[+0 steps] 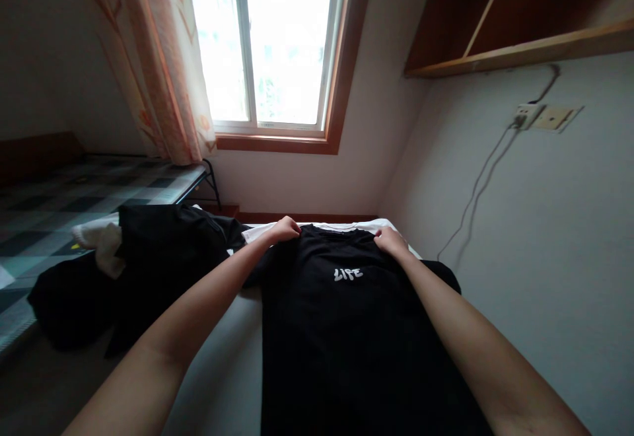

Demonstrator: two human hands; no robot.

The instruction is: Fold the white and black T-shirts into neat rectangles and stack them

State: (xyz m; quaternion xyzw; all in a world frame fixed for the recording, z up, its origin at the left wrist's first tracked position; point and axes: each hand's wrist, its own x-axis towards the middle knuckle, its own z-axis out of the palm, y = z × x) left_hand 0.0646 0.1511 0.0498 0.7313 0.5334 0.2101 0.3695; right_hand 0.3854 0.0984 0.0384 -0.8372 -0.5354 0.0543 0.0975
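Note:
A black T-shirt with white "LIFE" lettering lies flat on a white surface, collar away from me. My left hand is closed on the shirt's left shoulder at the far edge. My right hand is closed on the right shoulder, fingers curled into the cloth. Both arms stretch forward over the shirt's sides.
A heap of dark clothes with a pale garment lies to the left. A checked bed stands at far left under a curtain and window. A wall with a socket and a wooden shelf is close on the right.

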